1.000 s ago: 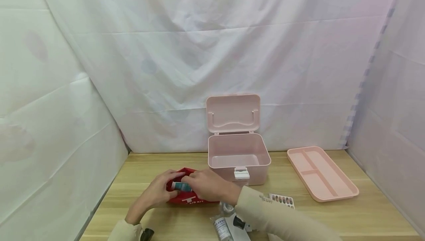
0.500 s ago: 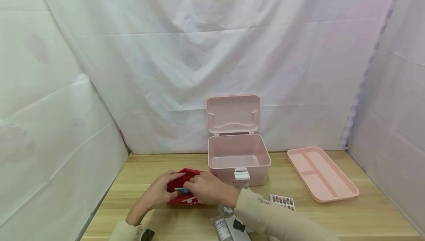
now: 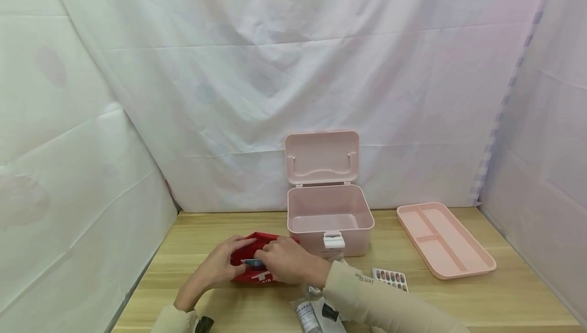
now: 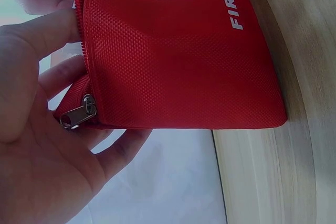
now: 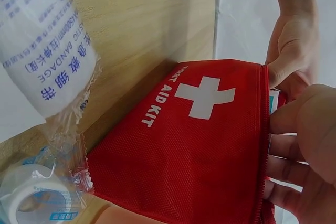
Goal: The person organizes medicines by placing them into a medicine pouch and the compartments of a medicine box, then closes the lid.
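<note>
A red first aid pouch [image 4: 173, 72] with a white cross and a zip stands on the wooden table, its mouth unzipped. At its left end, my left hand [image 3: 221, 261] grips the rim, thumb on the front panel and fingers toward the far side. My right hand [image 3: 289, 262] reaches over the right part of the mouth, with fingertips [image 5: 281, 148] dipping inside past the zip. Those fingers hold a small teal-and-white pack [image 3: 251, 262], mostly sunk in the pouch. The rest of the pouch's contents are hidden.
Behind the pouch is a pink box [image 3: 330, 241], lid raised. A divided pink tray [image 3: 424, 239] lies at right. A wrapped elastic bandage [image 5: 47, 45], a tape roll [image 5: 34, 195] and a blister pack [image 3: 390, 277] lie near the right forearm.
The right hand has lowered the teal-and-white pack from the pouch's mouth to inside it. Over the last half second little has moved; the left hand keeps its grip.
</note>
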The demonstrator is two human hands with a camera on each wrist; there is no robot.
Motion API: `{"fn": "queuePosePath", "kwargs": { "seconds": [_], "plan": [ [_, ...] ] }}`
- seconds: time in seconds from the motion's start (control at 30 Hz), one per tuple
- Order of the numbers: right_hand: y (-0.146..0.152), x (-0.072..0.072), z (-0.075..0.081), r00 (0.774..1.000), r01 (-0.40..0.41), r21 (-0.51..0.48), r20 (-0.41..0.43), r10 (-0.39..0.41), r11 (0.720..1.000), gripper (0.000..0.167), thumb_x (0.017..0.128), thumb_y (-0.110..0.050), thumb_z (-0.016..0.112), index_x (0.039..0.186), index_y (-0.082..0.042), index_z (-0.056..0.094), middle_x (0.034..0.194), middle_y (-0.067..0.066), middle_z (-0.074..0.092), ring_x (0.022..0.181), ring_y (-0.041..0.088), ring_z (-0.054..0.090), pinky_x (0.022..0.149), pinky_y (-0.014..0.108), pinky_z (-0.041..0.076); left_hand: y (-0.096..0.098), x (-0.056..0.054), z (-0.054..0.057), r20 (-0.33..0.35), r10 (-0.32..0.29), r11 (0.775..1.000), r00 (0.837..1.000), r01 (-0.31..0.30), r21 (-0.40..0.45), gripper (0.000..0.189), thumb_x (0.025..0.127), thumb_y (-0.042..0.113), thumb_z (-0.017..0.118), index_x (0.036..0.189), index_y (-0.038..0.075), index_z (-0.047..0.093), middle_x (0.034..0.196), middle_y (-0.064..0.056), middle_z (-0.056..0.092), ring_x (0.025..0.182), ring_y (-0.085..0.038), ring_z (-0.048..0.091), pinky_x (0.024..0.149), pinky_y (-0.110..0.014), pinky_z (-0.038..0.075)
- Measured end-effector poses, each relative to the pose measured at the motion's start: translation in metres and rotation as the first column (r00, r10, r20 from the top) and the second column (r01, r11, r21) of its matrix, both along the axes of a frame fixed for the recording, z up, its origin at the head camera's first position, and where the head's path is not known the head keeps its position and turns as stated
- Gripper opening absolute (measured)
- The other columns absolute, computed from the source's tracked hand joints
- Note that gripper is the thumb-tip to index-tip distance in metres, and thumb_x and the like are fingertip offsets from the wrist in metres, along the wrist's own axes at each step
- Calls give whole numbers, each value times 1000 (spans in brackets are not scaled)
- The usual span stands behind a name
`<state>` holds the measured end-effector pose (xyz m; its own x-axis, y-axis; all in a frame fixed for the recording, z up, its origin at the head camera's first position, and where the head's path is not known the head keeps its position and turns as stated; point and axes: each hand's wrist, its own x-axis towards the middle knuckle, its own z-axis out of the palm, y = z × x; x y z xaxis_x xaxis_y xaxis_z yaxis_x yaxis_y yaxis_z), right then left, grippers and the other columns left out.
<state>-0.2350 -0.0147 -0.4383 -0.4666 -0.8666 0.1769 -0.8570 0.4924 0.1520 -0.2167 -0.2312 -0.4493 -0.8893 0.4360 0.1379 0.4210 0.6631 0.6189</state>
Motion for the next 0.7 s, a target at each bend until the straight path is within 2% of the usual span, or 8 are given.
{"fn": "queuePosePath", "kwargs": {
  "seconds": [0.23, 0.37, 0.5, 0.6, 0.7],
  "plan": [
    [2, 1, 2, 1000, -7, -4, -8, 7, 1000, 26, 85, -28, 77, 110, -21, 70, 102, -6, 73, 89, 7, 68, 90, 26, 53, 0, 0, 0, -15, 1, 1000, 1000, -1, -2, 55, 82, 1, 73, 135, 7, 59, 124, -10, 59, 110, -28, 59, 86, -44, 55],
    [5, 0, 4, 1000, -5, -29, 0, 5, 1000, 18, 90, -22, 71, 107, -19, 71, 98, -5, 73, 87, 7, 67, 89, 24, 53, 1, 0, 1, -15, -2, 1000, 1000, 2, 6, 56, 81, -1, 72, 135, 6, 59, 125, -12, 59, 110, -29, 58, 86, -44, 55],
    [9, 0, 8, 999, -14, -103, 29, 17, 995, 13, 93, -18, 66, 105, -17, 71, 95, -3, 72, 86, 8, 67, 85, 22, 54, 0, 0, 0, -5, 1, 1000, 1000, -1, 9, 57, 81, -2, 72, 136, 6, 59, 126, -12, 58, 110, -28, 59, 85, -43, 55],
    [13, 2, 14, 999, -22, -160, 41, 29, 987, 13, 93, -17, 67, 104, -15, 71, 94, -2, 72, 84, 9, 68, 83, 22, 54, 0, -1, -1, -1, 7, 1000, 1000, -7, 7, 57, 81, -1, 73, 136, 7, 59, 126, -12, 58, 109, -28, 59, 86, -43, 55],
    [19, 7, 24, 996, -3, -202, 90, 22, 979, 13, 93, -18, 68, 105, -16, 72, 94, -3, 72, 84, 8, 67, 82, 22, 54, 0, -2, -2, -3, 5, 1000, 1000, -5, 8, 58, 81, -1, 73, 136, 7, 59, 125, -11, 58, 108, -27, 58, 86, -42, 55]
  ]
}}
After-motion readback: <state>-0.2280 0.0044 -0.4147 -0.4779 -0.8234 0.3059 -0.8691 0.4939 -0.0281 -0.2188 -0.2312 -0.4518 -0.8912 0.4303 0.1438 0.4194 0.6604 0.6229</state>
